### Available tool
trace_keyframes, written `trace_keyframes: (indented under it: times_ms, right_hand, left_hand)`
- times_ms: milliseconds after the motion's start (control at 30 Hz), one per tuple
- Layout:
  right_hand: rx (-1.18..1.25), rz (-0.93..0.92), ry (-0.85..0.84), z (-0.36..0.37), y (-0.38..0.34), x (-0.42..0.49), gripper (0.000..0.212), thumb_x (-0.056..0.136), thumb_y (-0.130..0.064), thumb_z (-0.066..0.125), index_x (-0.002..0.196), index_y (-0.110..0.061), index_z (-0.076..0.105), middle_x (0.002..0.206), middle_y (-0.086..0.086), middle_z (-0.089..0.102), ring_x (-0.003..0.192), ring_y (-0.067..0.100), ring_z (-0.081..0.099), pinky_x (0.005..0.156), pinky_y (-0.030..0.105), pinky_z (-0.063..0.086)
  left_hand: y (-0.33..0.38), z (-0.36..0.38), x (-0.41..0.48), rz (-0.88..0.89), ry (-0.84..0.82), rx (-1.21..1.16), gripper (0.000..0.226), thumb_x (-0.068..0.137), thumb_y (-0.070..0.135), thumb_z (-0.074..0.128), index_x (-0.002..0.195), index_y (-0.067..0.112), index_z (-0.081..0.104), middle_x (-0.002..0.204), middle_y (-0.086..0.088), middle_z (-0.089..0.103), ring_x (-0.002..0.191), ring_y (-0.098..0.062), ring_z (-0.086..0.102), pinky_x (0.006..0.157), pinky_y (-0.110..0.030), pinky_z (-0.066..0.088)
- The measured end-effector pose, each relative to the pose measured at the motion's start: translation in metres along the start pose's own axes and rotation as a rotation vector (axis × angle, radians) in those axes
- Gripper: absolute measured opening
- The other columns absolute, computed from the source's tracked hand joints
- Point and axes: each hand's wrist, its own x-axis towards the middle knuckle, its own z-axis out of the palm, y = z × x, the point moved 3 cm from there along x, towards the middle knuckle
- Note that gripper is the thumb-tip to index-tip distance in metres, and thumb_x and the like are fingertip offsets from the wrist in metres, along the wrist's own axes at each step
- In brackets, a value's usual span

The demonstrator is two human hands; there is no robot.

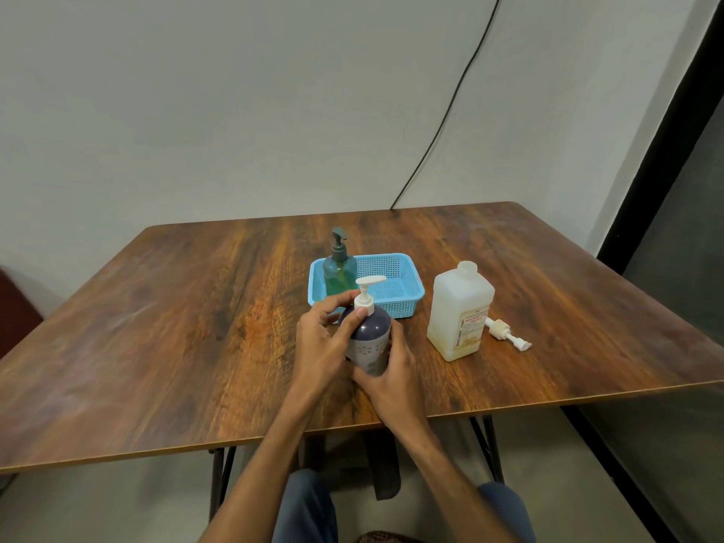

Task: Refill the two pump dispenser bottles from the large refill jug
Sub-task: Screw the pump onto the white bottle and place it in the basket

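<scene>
table (156, 346) | jug (460, 311) stands right of basket (407, 303) | basket holds green bottle (340, 274) | dark bottle (370, 339) upright, right hand (393, 372) wraps it | left hand (323, 339) pinches pump collar (364, 305) | hold bottle steady, twist slowly, lift pump straight up so nothing spills

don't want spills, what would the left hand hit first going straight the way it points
The left hand is pinching the dark bottle's pump, so that comes first. Past it, probably the blue basket, though depth is unclear.
</scene>
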Motion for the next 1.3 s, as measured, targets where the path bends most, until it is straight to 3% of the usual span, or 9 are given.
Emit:
trace_keyframes:
  times_ms: [133, 300, 433, 633, 700, 833, 967, 1100, 1300]
  right_hand:
    - [0.006, -0.006, -0.001, 0.0, 0.002, 0.001, 0.089, 0.076, -0.038, 0.083, 0.147, -0.047, 0.031, 0.139, -0.027, 0.049, 0.128, -0.003, 0.049, 0.099, 0.032, 0.054]
    - [-0.041, -0.001, 0.006, 0.0, 0.002, 0.001, 0.09, 0.075, -0.042, 0.082, 0.141, -0.062, 0.024, 0.13, -0.043, 0.042, 0.124, -0.015, 0.045, 0.097, 0.024, 0.053]
    - [-0.005, -0.008, 0.012, 0.001, 0.002, 0.002, 0.09, 0.075, -0.039, 0.083, 0.145, -0.054, 0.028, 0.137, -0.03, 0.048, 0.125, -0.006, 0.049, 0.098, 0.032, 0.055]
    - [0.022, -0.005, -0.005, 0.002, 0.004, 0.002, 0.09, 0.073, -0.043, 0.083, 0.144, -0.053, 0.029, 0.137, -0.025, 0.049, 0.125, 0.0, 0.051, 0.099, 0.039, 0.054]
    - [0.01, -0.015, 0.006, 0.002, 0.004, 0.002, 0.089, 0.074, -0.043, 0.082, 0.142, -0.058, 0.027, 0.137, -0.026, 0.049, 0.125, -0.003, 0.05, 0.1, 0.038, 0.054]
    - [-0.026, -0.04, 0.019, 0.001, 0.002, 0.001, 0.09, 0.076, -0.044, 0.08, 0.143, -0.06, 0.022, 0.139, -0.026, 0.047, 0.126, -0.004, 0.049, 0.101, 0.036, 0.053]
    - [-0.009, -0.044, 0.033, 0.0, 0.003, 0.001, 0.087, 0.078, -0.04, 0.081, 0.147, -0.049, 0.028, 0.14, -0.024, 0.048, 0.128, -0.002, 0.049, 0.1, 0.036, 0.054]
    - [0.005, -0.04, 0.029, 0.003, 0.005, 0.002, 0.087, 0.078, -0.037, 0.081, 0.147, -0.048, 0.029, 0.139, -0.024, 0.049, 0.128, 0.001, 0.05, 0.098, 0.038, 0.055]
    - [0.011, -0.024, 0.019, 0.002, 0.003, 0.002, 0.087, 0.078, -0.042, 0.08, 0.147, -0.047, 0.029, 0.14, -0.024, 0.048, 0.128, 0.001, 0.05, 0.1, 0.037, 0.054]
  left_hand:
    - [0.0, -0.001, 0.001, 0.006, -0.047, 0.036, 0.029, 0.098, 0.023, 0.066, 0.126, 0.016, 0.067, 0.124, 0.0, 0.069, 0.117, -0.015, 0.066, 0.097, -0.047, 0.057]
    - [0.001, 0.006, -0.001, 0.041, 0.12, 0.032, 0.036, 0.078, 0.033, 0.086, 0.107, 0.019, 0.068, 0.106, 0.01, 0.072, 0.103, -0.004, 0.068, 0.088, -0.022, 0.057]
    - [-0.004, 0.005, 0.002, 0.072, 0.114, 0.023, 0.025, 0.082, 0.023, 0.084, 0.105, 0.022, 0.075, 0.103, 0.01, 0.076, 0.102, -0.007, 0.071, 0.091, -0.031, 0.059]
    - [-0.002, -0.001, 0.007, 0.067, -0.015, 0.039, 0.027, 0.088, 0.021, 0.077, 0.109, 0.037, 0.071, 0.108, 0.022, 0.075, 0.107, -0.003, 0.068, 0.102, -0.044, 0.053]
    - [-0.005, 0.001, 0.004, 0.066, 0.017, 0.0, 0.029, 0.087, 0.022, 0.079, 0.114, 0.031, 0.072, 0.112, 0.016, 0.075, 0.109, -0.006, 0.069, 0.1, -0.04, 0.055]
    - [-0.006, 0.008, -0.001, 0.086, 0.118, -0.037, 0.035, 0.077, 0.026, 0.087, 0.11, 0.025, 0.075, 0.109, 0.017, 0.076, 0.105, -0.001, 0.069, 0.085, -0.013, 0.054]
    - [-0.008, 0.008, 0.004, 0.096, 0.131, 0.003, 0.03, 0.079, 0.022, 0.086, 0.105, 0.031, 0.075, 0.104, 0.015, 0.077, 0.104, -0.002, 0.071, 0.087, -0.018, 0.055]
    - [-0.005, 0.004, 0.009, 0.142, 0.071, 0.036, 0.03, 0.078, 0.028, 0.083, 0.107, 0.031, 0.075, 0.105, 0.015, 0.075, 0.104, -0.001, 0.07, 0.086, -0.014, 0.053]
    - [-0.014, 0.007, 0.002, 0.077, 0.076, -0.023, 0.034, 0.084, 0.028, 0.08, 0.117, 0.03, 0.072, 0.116, 0.01, 0.074, 0.113, -0.006, 0.068, 0.092, -0.021, 0.056]
